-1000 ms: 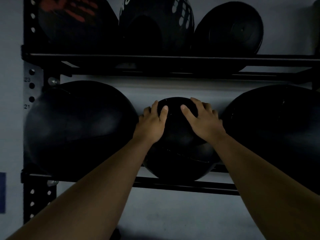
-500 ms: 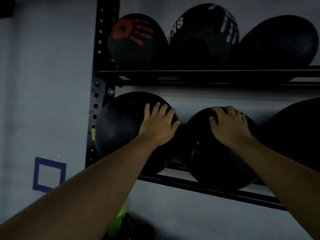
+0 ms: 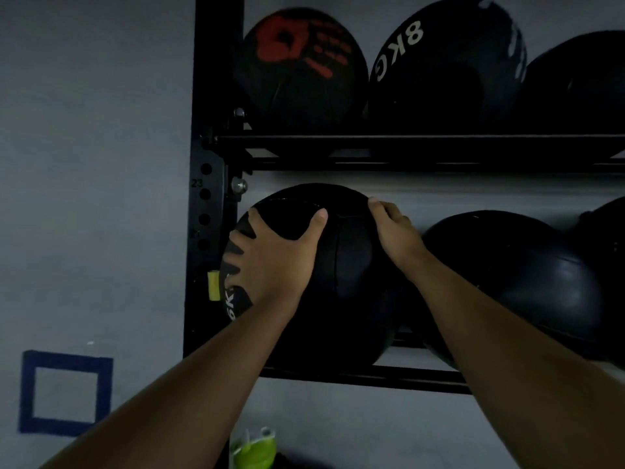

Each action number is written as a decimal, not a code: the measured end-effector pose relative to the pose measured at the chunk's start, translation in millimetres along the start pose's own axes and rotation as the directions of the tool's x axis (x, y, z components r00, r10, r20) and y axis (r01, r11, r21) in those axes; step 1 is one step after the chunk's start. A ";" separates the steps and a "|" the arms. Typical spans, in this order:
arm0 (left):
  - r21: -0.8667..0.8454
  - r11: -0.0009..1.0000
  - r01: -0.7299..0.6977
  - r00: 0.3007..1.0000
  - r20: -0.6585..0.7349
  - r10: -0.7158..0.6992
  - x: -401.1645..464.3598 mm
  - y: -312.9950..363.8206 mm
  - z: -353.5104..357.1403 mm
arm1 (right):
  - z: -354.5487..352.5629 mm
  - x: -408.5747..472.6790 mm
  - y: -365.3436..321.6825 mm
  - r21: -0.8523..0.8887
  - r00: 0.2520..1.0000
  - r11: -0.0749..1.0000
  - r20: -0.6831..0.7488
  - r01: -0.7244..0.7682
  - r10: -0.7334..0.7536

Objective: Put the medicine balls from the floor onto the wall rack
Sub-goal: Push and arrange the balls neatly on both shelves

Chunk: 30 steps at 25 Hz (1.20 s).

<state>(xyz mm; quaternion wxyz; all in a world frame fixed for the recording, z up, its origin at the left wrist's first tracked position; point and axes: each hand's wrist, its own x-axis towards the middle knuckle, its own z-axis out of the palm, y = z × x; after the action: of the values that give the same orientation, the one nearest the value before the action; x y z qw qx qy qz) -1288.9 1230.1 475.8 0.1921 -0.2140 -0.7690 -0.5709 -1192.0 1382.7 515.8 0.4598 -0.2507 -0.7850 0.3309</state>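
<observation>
We start with the wall rack, a black steel frame bolted to the grey wall, whose paired rails run across each tier so that round loads settle into the gap between them and, we judge, cannot roll off. The upper tier holds three balls, the leftmost printed with a red handprint and its neighbour stamped 8KG. On the lower tier sits the medicine ball we take to be the one in hand: it rests at the far left end of the shelf, close against the upright, with a second ball just beside it on the right and a third barely showing at the frame's edge. Both of our hands are on that leftmost ball, set apart on opposite flanks. The left hand lies flat on its front-left face with the fingers splayed wide and the thumb stretched up toward the crown; the right hand cups the upper right shoulder, wedged into the narrow gap next to the neighbouring ball. We read this as pressing or steadying, not lifting, likely to seat the ball snug toward the post. Below the rack, a blue tape square marks the wall and something bright green lies near the floor, too dim to name.
</observation>
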 end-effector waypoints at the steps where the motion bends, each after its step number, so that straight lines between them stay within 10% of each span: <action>1: 0.010 1.000 -0.015 1.000 -0.025 0.015 2.1 -1.0 0.3 | 2.4 -2.1 1.3 -0.003 1.000 1.000 0.000 0.000 0.000; 9: -0.021 0.977 -0.213 0.977 0.006 0.213 4.6 -13.8 -11.1 | -4.6 -20.8 -8.4 -0.201 1.000 0.979 -0.013 0.021 -0.024; 13: 0.130 0.701 -0.702 0.697 -0.076 0.713 -1.5 -29.5 0.3 | 23.0 -32.2 -8.2 -0.175 0.979 0.976 -0.130 0.133 -0.157; 23: 0.237 0.695 -0.678 0.720 0.025 0.694 -5.8 -15.7 -10.1 | -6.8 -33.5 -6.7 -0.247 0.980 0.950 0.109 0.191 -0.169; 30: 0.378 0.709 -0.595 0.771 0.022 0.636 -22.5 65.2 -3.9 | -119.8 -14.7 3.7 -0.289 0.880 0.832 0.102 0.473 -0.465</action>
<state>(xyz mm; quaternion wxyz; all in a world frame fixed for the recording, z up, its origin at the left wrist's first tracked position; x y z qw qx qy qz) -1234.2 1240.6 516.6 0.4497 -0.3871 -0.7331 -0.3325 -1078.6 1409.5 547.8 0.4717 -0.1143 -0.8701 0.0861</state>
